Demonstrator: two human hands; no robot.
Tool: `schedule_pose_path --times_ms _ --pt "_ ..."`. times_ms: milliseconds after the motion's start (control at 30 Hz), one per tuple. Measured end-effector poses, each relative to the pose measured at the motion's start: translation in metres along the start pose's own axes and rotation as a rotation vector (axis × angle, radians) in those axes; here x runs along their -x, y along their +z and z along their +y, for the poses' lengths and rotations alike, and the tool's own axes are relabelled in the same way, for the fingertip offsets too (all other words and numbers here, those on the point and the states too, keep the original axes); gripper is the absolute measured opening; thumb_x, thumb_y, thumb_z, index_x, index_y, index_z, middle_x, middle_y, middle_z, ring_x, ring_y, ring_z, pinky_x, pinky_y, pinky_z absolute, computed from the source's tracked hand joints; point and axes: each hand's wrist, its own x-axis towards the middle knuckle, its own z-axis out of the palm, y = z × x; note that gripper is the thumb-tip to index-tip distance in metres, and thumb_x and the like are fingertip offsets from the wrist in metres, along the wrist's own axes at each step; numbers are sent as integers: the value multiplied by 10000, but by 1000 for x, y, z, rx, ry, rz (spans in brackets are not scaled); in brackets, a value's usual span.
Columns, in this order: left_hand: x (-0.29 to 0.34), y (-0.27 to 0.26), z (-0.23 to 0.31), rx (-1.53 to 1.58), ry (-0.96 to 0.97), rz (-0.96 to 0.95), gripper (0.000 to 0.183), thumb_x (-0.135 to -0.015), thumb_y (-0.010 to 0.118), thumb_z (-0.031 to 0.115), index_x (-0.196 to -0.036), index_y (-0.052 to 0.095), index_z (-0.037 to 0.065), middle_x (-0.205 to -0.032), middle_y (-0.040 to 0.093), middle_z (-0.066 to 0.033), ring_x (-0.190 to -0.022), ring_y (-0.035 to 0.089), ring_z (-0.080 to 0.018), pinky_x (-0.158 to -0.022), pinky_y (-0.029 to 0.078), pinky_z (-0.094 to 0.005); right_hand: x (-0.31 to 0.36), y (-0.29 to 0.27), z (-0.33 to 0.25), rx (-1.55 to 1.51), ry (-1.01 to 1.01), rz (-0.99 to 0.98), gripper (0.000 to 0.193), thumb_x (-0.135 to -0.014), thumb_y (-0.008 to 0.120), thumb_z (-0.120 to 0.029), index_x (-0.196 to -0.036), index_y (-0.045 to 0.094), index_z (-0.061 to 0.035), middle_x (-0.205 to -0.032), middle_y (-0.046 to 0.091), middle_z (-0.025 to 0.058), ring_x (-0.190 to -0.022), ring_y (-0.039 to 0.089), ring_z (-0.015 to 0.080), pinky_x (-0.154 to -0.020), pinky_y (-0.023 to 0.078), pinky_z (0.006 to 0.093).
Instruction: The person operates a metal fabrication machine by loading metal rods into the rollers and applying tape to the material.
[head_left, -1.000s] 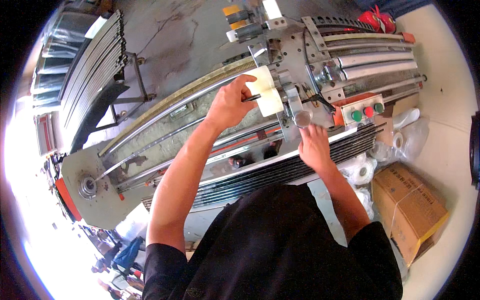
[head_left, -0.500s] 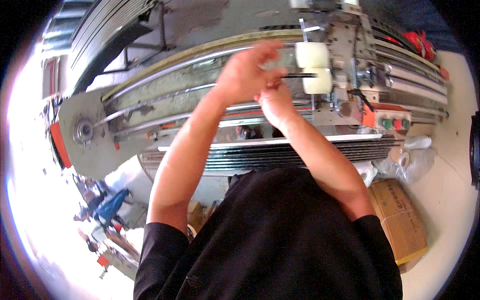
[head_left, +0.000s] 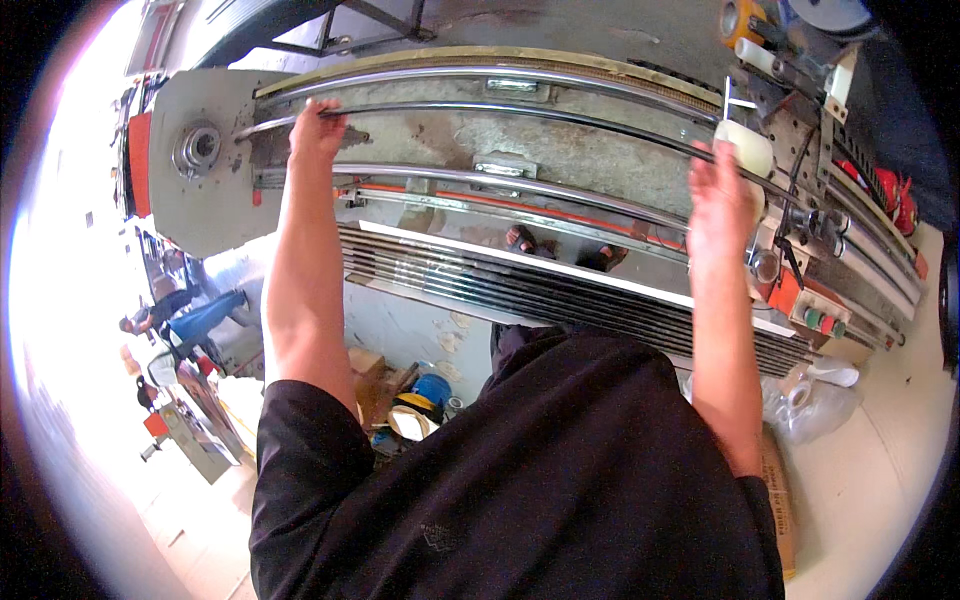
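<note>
A long dark rod (head_left: 520, 112) runs across the long machine bed (head_left: 410, 135), from the round chuck side at the left to the white roller (head_left: 745, 148) at the right. My left hand (head_left: 317, 128) is closed round the rod near its left end, beside a thin bright shaft (head_left: 268, 127) that reaches toward the chuck (head_left: 197, 148). My right hand (head_left: 718, 205) is up by the white roller, its slightly blurred fingers stretched out at the rod. Whether those fingertips touch the rod I cannot tell.
Several dark rods (head_left: 560, 300) lie on a ledge along the machine's near side. A control box with coloured buttons (head_left: 825, 322) sits at the right. Beyond it are a clear plastic bag (head_left: 815, 410) and a cardboard box (head_left: 778, 500). A blue container (head_left: 432, 388) stands on the floor.
My hands were together near the white rollers and are now far apart, the left one at the machine's left end. The dark rod now spans between them. The whole view has shifted.
</note>
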Motion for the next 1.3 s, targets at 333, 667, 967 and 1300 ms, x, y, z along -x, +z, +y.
schedule_pose_path --times_ms 333,667,967,1300 --pt "323 -16 -170 -146 -533 -549 360 -1152 525 304 -1234 683 -8 -892 721 -65 -845 709 -146 -795 589 -295 66 -376 -77 49 -144 429 400 -1096 688 -357 -1381 667 -77 -1227 750 33 -895 556 96 -850 500 284" --pt "389 -67 -288 -301 -726 -102 354 -1071 721 295 -1164 676 -44 -1027 756 -130 -922 770 -200 -756 647 -295 63 -544 24 362 174 615 289 -1107 660 -392 -1217 716 -131 -1107 798 -6 -690 522 47 -570 439 215" --pt "383 -74 -296 -498 -766 -114 440 -1062 735 329 -1190 648 -83 -1027 781 -192 -826 764 -239 -676 628 -333 67 -545 39 440 240 630 328 -1101 658 -427 -1038 795 -136 -765 606 -64 -657 513 43 -550 413 227" --pt "372 -69 -287 -685 -826 -233 378 -1087 675 357 -1044 736 -13 -893 782 -115 -710 733 -174 -591 582 -296 50 -609 34 821 208 687 467 -1005 745 -514 -871 746 -66 -770 715 45 -620 628 155 -557 497 334"
